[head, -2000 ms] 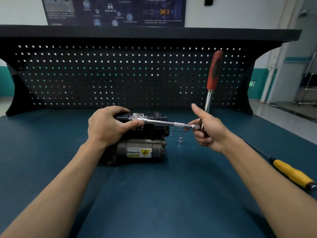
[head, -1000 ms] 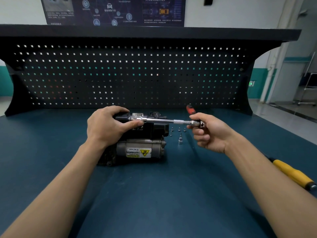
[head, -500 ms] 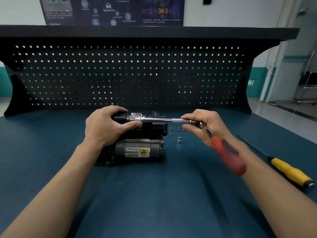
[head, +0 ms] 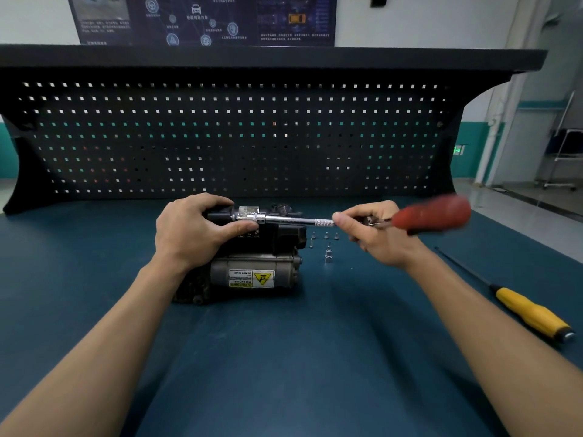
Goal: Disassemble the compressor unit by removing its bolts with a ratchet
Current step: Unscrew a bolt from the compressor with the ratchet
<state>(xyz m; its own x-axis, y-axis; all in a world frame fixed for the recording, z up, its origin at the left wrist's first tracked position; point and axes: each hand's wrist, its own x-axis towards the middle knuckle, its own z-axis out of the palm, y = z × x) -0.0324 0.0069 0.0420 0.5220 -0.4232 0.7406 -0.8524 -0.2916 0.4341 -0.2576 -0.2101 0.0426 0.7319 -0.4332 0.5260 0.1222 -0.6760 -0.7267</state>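
The ratchet (head: 432,216) has swung round: its red handle, which half a second ago slanted down toward the near edge, now points out to the right, blurred. The right hand (head: 378,238) pinches the tool at its head, fingers curled round it, where the chrome extension bar (head: 293,220) begins. That bar runs level leftward to the top of the compressor unit (head: 252,272), which sits at the middle of the table (head: 284,357) near its far edge. The left hand (head: 192,234) grips the unit's top, thumb pressed against the bar's socket end. Loose bolts (head: 326,236) and a spare socket (head: 328,256) stand just right of the unit, below the bar. A yellow-handled screwdriver (head: 530,313) lies near the right edge.
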